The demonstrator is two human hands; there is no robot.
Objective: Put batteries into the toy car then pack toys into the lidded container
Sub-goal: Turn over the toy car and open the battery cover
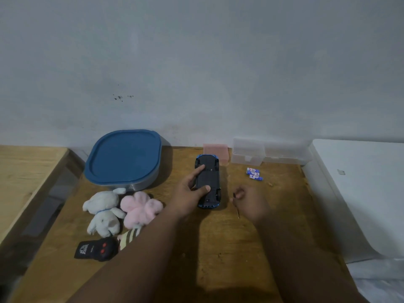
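The blue toy car (211, 178) lies upside down on the wooden table (218, 248), its black underside facing up. My left hand (192, 191) holds it from the left side, index finger and thumb resting on the underside. Just right of the car, my right hand (251, 202) is shut on a thin screwdriver (237, 209) that points down toward the table. Several blue-and-white batteries (254, 173) lie farther back on the right. The lidded container (123, 159), grey with a blue lid on it, stands at the back left.
A white plush (105, 213), a pink plush (140, 207), a striped toy (129, 236) and a black remote (96, 249) lie at the left front. A pink sponge (218, 152) and a clear plastic box (260, 153) stand by the wall. A white appliance (360, 193) borders the right.
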